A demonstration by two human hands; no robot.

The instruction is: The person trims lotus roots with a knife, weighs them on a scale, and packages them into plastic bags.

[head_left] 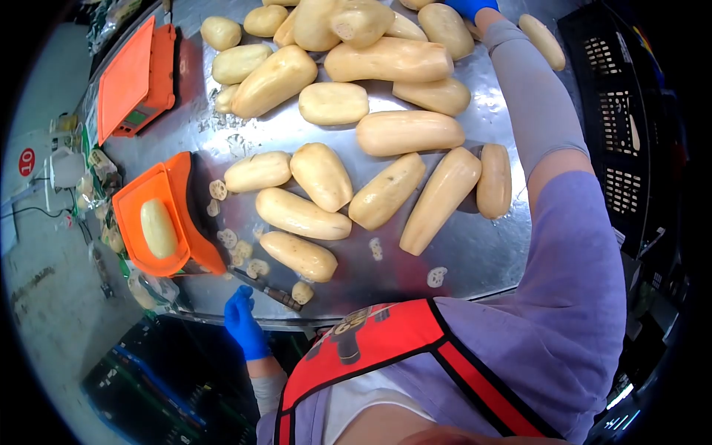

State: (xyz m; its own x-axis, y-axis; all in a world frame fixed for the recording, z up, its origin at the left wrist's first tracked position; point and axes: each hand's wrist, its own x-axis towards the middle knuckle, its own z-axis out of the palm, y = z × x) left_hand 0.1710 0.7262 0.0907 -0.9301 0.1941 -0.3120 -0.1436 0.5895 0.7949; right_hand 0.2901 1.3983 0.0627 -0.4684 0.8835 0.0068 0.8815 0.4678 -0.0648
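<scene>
Peeled lotus root pieces (409,133) lie spread over the metal table, thickest at the far side. My right hand (475,7), in a blue glove, reaches to the top edge beside a lotus root (446,31); its fingers are mostly cut off there. By the near edge, my left hand (245,322), also gloved in blue, has its fingers curled together, with nothing visible in them. Close to it lies a knife (265,288) with a brown handle, apart from the hand. One lotus root piece (158,228) rests on the nearer orange scale (183,174).
A second orange scale (126,81) stands farther back on the left. Small cut lotus root ends (241,251) are scattered beside the knife, with others on the metal table (371,293). Black perforated crates (619,122) stand along the right side.
</scene>
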